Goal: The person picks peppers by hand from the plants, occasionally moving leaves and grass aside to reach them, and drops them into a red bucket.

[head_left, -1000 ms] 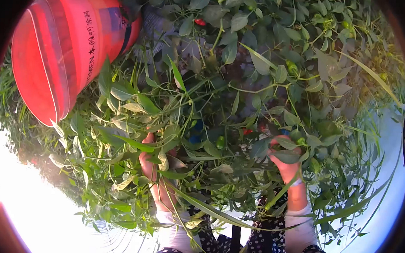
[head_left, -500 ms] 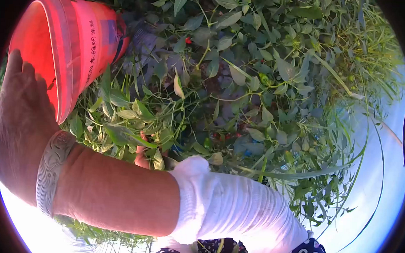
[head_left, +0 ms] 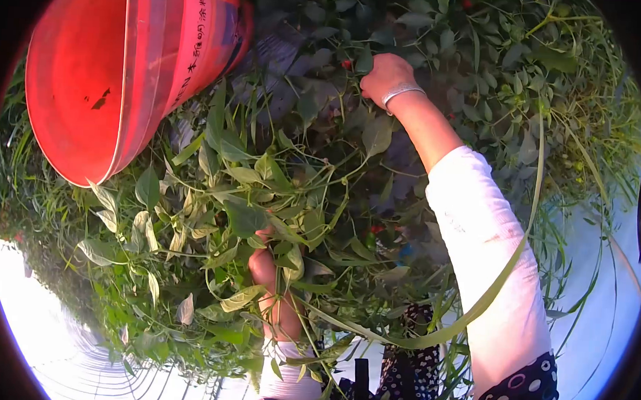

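My right hand (head_left: 390, 79), with a silver bracelet at the wrist, reaches into the plants at upper centre. Its fingers are curled together, and whatever is between them is hidden. Just left of its fingertips a small red pepper (head_left: 346, 64) shows beside a leaf. Lower down, left of centre, my left hand (head_left: 264, 258) is among the pepper leaves (head_left: 245, 214), which cover most of its fingers. A red bucket (head_left: 147, 71) stands at upper left with its mouth facing the camera's left; a few dark bits lie inside.
Dense green plants (head_left: 441, 48) spread around both hands, with long grass at the right. One long grass blade (head_left: 484, 300) crosses in front of my right sleeve. Pale sheeting (head_left: 589, 283) shows at the right, and dotted dark clothing (head_left: 523, 391) at the bottom.
My right hand has moved from the bucket's mouth at the left to the plants at upper centre. The bucket appears larger and farther right, and more of my left forearm shows.
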Motion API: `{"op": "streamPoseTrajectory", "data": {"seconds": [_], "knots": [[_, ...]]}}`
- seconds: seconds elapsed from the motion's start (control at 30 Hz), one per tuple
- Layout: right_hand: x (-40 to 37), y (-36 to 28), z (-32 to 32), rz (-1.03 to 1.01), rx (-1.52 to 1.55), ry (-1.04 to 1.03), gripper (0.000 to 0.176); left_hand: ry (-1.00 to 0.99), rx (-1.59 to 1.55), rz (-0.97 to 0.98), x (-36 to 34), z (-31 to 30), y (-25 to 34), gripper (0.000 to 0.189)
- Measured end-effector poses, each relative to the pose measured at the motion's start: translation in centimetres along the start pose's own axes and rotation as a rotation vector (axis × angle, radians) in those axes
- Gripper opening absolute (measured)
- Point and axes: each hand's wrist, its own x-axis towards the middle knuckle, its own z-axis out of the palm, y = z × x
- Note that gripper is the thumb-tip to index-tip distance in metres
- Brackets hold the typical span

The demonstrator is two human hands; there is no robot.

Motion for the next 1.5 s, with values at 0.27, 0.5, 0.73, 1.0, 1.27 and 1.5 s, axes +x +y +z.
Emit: {"op": "streamPoseTrajectory", "data": {"seconds": [0.27, 0.5, 0.73, 1.0, 1.27, 1.5], "knots": [[2.5, -1.4, 0.1, -0.223, -0.526, -0.386, 0.043, 0.069, 0.061, 0.000, 2.5, -4.1, -0.4, 0.026], [2.4, -1.0, -0.4, -0.272, -0.474, -0.367, 0.036, -0.032, 0.029, -0.108, 1.2, -2.5, 0.3, 0.037], [0.7, -0.2, 0.0, -0.543, -0.480, -0.080, 0.029, -0.230, -0.012, -0.021, 2.0, -3.5, -0.5, 0.041], [-0.1, 0.1, -3.3, -0.565, -0.485, -0.130, 0.026, -0.101, 0.239, 0.068, 4.5, -8.3, -1.8, 0.034], [3.9, -0.5, -9.4, -0.500, -0.408, 0.307, 0.016, -0.153, 0.078, -0.049, 0.6, -1.8, 0.3, 0.033], [-5.5, -0.1, -9.8, -0.116, 0.990, -0.472, 0.015, -0.049, 0.097, -0.002, 1.3, -1.4, 0.0, 0.029]]}}
